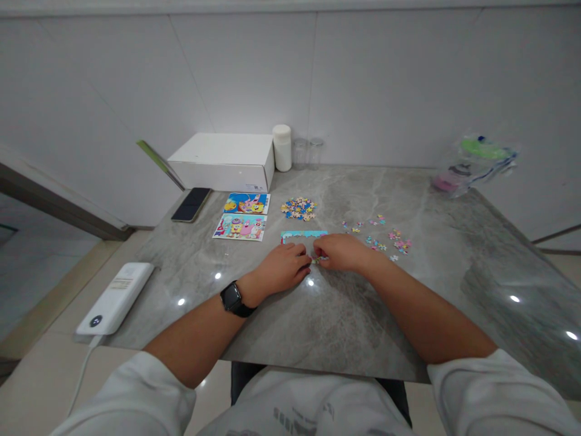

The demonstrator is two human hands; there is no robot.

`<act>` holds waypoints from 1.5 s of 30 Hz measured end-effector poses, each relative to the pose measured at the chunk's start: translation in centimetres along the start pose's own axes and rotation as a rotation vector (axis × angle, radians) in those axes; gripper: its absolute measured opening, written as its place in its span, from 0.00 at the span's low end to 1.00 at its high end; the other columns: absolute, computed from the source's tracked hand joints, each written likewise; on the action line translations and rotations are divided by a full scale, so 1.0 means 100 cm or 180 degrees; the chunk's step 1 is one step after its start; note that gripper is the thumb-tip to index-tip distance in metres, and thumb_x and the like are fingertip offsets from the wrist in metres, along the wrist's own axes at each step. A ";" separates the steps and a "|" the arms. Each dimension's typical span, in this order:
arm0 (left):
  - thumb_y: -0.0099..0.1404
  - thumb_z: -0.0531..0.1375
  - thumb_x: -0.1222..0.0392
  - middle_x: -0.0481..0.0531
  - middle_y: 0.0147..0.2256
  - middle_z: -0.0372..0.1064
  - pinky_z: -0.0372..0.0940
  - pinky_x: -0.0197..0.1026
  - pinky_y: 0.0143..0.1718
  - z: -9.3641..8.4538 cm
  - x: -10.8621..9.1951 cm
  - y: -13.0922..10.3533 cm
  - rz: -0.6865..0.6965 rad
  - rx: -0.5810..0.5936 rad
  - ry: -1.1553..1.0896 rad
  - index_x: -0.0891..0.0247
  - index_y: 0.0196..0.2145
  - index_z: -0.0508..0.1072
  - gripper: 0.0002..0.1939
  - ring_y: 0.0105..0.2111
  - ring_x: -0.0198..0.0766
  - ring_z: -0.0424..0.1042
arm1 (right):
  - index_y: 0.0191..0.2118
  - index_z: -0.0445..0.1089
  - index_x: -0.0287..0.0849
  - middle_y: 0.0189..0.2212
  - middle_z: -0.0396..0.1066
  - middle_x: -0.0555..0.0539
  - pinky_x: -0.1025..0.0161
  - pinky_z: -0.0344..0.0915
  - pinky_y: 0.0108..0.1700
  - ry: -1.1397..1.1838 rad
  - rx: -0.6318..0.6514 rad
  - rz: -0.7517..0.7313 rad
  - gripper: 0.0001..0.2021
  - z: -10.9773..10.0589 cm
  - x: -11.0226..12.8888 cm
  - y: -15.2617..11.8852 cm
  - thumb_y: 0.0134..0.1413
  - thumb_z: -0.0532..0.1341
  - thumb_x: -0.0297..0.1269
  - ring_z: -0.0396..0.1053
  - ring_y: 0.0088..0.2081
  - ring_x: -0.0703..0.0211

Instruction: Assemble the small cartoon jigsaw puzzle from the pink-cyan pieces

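Note:
Joined puzzle pieces form a light-blue strip (305, 234) on the grey table, just beyond my hands. My left hand (287, 266) rests palm down at its near left, fingers bent together, with what is under the fingertips hidden. My right hand (338, 251) is closed in a pinch on small puzzle pieces (321, 258), close to my left fingertips. To the right lie loose pastel pieces (402, 244) in scattered groups. A pile of blue and tan pieces (298, 209) sits farther back. Two cartoon picture cards, one upper (246, 203) and one lower (240, 227), lie left of the pile.
A white box (222, 162), a white bottle (282, 148) and two clear glasses (307, 154) stand along the wall. A phone (191, 204) and a white power bank with a cable (115, 298) lie left. A plastic bag (474, 165) is at the back right.

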State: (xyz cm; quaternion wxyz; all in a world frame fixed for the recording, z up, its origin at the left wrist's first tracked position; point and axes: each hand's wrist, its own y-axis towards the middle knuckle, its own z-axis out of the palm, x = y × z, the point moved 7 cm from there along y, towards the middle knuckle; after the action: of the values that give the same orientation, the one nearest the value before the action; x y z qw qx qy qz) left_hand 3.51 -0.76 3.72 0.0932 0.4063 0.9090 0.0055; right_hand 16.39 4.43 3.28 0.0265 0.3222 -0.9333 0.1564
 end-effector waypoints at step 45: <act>0.76 0.59 0.54 0.59 0.49 0.73 0.68 0.50 0.52 0.000 -0.005 0.000 0.0082 -0.0145 -0.0096 0.61 0.54 0.77 0.15 0.48 0.47 0.73 | 0.46 0.79 0.43 0.43 0.81 0.44 0.63 0.62 0.44 0.0237 -0.0209 0.0072 0.08 -0.024 -0.027 -0.005 0.61 0.66 0.33 0.75 0.44 0.54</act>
State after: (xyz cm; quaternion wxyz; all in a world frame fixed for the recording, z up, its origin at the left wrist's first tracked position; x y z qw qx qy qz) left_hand 3.79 -1.12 3.79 0.1161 0.4158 0.9018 0.0213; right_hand 18.73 6.37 5.26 0.0701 0.3045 -0.9399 0.1378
